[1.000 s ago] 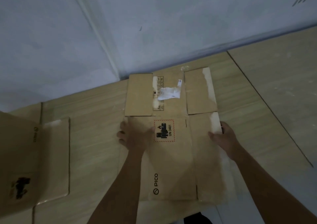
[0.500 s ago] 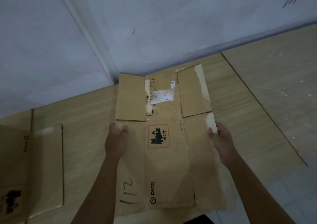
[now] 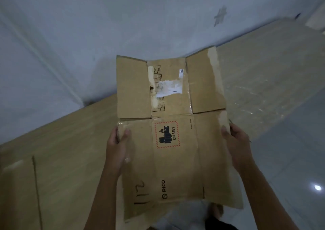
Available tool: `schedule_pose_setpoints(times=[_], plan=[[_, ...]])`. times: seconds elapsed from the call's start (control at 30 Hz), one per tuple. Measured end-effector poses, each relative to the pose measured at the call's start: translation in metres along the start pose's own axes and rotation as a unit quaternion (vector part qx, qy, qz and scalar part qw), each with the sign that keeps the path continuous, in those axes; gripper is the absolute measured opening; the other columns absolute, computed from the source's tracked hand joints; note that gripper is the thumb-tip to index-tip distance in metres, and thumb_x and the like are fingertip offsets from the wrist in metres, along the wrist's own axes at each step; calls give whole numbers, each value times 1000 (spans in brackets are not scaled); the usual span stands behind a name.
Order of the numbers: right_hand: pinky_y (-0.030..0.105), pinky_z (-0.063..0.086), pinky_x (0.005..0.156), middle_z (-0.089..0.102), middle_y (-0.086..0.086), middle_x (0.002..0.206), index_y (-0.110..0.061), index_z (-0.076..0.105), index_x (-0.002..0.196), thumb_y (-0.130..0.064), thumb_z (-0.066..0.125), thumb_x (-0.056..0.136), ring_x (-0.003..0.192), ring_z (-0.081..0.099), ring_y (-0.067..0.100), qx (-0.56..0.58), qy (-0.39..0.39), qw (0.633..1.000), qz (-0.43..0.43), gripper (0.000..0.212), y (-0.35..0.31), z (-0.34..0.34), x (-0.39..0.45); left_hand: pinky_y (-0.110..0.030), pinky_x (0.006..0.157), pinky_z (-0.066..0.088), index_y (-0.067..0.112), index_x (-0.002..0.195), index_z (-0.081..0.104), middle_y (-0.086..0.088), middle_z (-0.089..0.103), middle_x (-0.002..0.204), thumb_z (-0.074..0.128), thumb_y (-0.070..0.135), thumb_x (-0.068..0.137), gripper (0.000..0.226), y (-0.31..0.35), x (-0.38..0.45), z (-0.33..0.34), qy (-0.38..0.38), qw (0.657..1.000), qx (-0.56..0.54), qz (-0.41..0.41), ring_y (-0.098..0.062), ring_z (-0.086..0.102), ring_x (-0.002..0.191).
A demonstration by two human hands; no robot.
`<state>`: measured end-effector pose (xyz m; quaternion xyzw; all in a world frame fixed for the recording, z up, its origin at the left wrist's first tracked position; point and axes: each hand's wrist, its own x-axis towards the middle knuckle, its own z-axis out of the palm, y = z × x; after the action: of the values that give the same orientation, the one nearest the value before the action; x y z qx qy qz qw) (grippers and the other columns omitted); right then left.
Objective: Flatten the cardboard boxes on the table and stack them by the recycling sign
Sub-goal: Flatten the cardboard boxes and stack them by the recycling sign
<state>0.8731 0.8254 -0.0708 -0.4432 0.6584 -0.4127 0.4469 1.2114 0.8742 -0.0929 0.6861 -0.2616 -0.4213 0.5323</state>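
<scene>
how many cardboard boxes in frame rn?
1 for sure: the flattened box, held at its side edges by the left hand and right hand. A pale patch at the left edge may be another; can't tell.

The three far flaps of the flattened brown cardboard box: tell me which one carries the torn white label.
The middle flap, between the plain left flap and the right flap. It alone bears the white label and printed handling symbols.

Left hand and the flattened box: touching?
Touching. The head view shows the left hand gripping the left edge of the box, thumb on top, fingers wrapped underneath.
</scene>
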Motion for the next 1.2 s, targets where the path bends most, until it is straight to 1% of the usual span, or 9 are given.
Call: schedule_pose_setpoints(times=[0.1, 0.23, 0.4, 0.6, 0.7, 0.8, 0.93, 1.07, 1.2], plan=[[41, 60, 73, 75, -4, 88, -28, 73, 102, -25, 54, 98, 85, 72, 23, -16, 39, 999, -23, 20, -8, -59, 22, -14, 60, 50, 17, 109, 71, 9, 72, 89, 64, 26, 97, 16, 15, -14, 66, 27, 999, 23, 28, -5, 65, 76], [33, 53, 67, 74, 1, 82, -32, 73, 88, -22, 54, 98, 73, 67, 14, -13, 67, 998, -15, 23, 6, -156, 70, -9, 57, 45, 12, 102, 74, 8, 70, 83, 70, 30, 93, 21, 23, -25, 168, 31, 998, 41, 38, 11, 59, 63], [49, 57, 88, 75, 1, 100, -18, 70, 118, -25, 59, 97, 94, 71, 23, 6, 73, 997, 37, 25, 25, -291, 150, -9, 60, 45, 26, 102, 70, 18, 66, 83, 77, 26, 88, 16, 43, -42, 318, 15, 999, 18, 26, 9, 59, 69], [55, 57, 88, 76, 9, 97, -11, 75, 108, -21, 63, 94, 89, 72, 28, 15, 83, 993, 87, 21, 37, -431, 241, -23, 72, 53, 21, 84, 73, 9, 71, 80, 81, 24, 83, 8, 60, -43, 481, -41, 998, 24, -28, -8, 64, 78], [55, 57, 87, 75, 14, 94, -12, 75, 95, -16, 64, 93, 89, 72, 34, 23, 89, 991, 101, 13, 45, -490, 290, -33, 87, 55, 14, 102, 77, 0, 77, 96, 80, 28, 84, 23, 62, -33, 558, -86, 994, 55, -38, -15, 70, 91], [57, 56, 86, 75, 15, 93, -16, 74, 89, -14, 63, 93, 90, 72, 37, 24, 88, 989, 116, 12, 53, -541, 344, -33, 84, 52, 17, 97, 75, 0, 76, 97, 72, 26, 92, 12, 67, -17, 636, -123, 989, 69, -41, -16, 67, 90], [56, 58, 83, 74, 17, 97, -9, 72, 100, -12, 59, 95, 90, 71, 37, 18, 76, 989, 128, 14, 54, -610, 432, -31, 75, 54, 11, 104, 73, -4, 75, 95, 65, 22, 96, 15, 69, 7, 754, -144, 986, 56, -59, -15, 68, 80], [48, 60, 76, 73, 14, 96, -8, 70, 103, -15, 58, 96, 87, 71, 33, 7, 93, 984, 150, 15, 56, -684, 512, -33, 76, 55, 11, 102, 73, -8, 74, 95, 65, 17, 96, 12, 76, 12, 876, -152, 983, 40, -93, -17, 68, 78], [49, 59, 84, 74, 8, 95, -9, 71, 107, -21, 60, 95, 87, 71, 29, -25, 125, 980, 152, 21, 63, -770, 592, -24, 59, 56, 11, 96, 72, -1, 74, 76, 66, 12, 95, 7, 89, 11, 1001, -143, 984, 19, -107, -9, 68, 62]])
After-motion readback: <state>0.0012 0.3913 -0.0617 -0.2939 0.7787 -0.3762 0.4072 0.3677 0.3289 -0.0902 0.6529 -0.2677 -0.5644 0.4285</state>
